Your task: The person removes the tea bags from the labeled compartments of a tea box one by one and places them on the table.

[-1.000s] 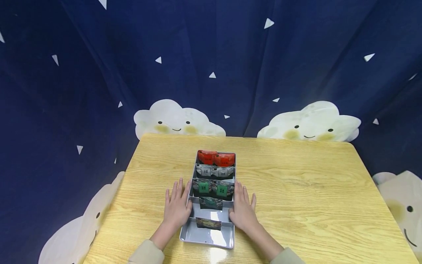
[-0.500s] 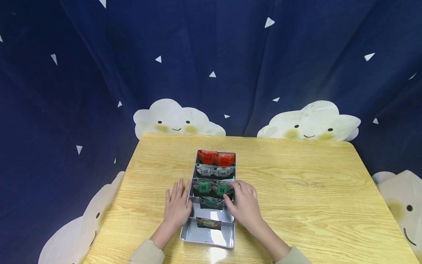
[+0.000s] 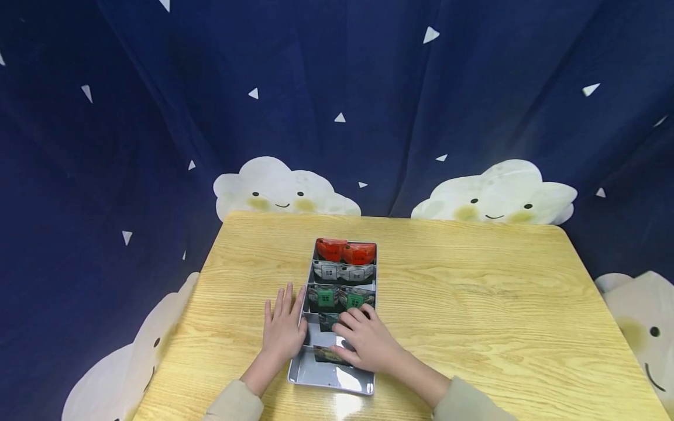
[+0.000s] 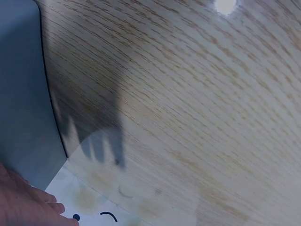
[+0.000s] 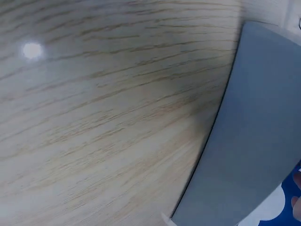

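Note:
A long grey divided tray lies lengthwise on the table. My left hand rests along its left side with fingers straight; its fingers also show in the left wrist view. My right hand is over the two nearest compartments, fingers bent and spread apart from the thumb. Its fingertips are by a dark green packet, partly covered, and its thumb by a brownish packet. Farther back stand two green-labelled packets, two silver-white packets and two red packets.
The wooden table extends widely on both sides of the tray. A dark blue curtain with white triangles and smiling clouds hangs behind it and to the sides.
My right hand has lifted off the tray's right side and moved left and nearer over the front compartments, its fingers now bent. The left hand and tray stay put.

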Tool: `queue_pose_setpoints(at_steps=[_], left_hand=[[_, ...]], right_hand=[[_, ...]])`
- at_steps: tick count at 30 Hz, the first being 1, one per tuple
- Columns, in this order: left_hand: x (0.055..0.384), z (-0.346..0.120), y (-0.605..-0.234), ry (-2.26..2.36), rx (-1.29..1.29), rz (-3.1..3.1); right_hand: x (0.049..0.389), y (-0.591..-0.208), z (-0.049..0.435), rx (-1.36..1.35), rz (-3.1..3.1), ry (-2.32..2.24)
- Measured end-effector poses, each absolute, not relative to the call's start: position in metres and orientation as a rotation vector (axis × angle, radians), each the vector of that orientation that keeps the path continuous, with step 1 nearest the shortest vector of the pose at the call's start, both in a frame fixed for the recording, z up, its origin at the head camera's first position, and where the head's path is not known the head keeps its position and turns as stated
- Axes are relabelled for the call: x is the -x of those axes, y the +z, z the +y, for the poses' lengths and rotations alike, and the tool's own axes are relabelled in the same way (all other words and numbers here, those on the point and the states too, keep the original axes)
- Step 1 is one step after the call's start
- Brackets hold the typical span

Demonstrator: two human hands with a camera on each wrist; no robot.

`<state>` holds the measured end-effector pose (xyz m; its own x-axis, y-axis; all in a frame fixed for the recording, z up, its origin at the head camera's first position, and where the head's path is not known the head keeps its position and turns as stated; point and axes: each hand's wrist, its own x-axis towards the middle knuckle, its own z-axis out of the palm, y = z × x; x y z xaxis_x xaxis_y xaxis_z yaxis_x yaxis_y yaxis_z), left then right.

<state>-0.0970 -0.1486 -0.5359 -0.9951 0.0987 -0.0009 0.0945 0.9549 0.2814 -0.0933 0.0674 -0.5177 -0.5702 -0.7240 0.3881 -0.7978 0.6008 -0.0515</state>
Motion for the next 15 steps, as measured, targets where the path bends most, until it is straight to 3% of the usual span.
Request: queue_pose_setpoints(at_steps=[15], left_hand=[[0.096,-0.149,-0.535,0.447,-0.157,3.102]], right_hand=[[0.091,-0.529,0.058,-1.374,-2.516,0.129]])
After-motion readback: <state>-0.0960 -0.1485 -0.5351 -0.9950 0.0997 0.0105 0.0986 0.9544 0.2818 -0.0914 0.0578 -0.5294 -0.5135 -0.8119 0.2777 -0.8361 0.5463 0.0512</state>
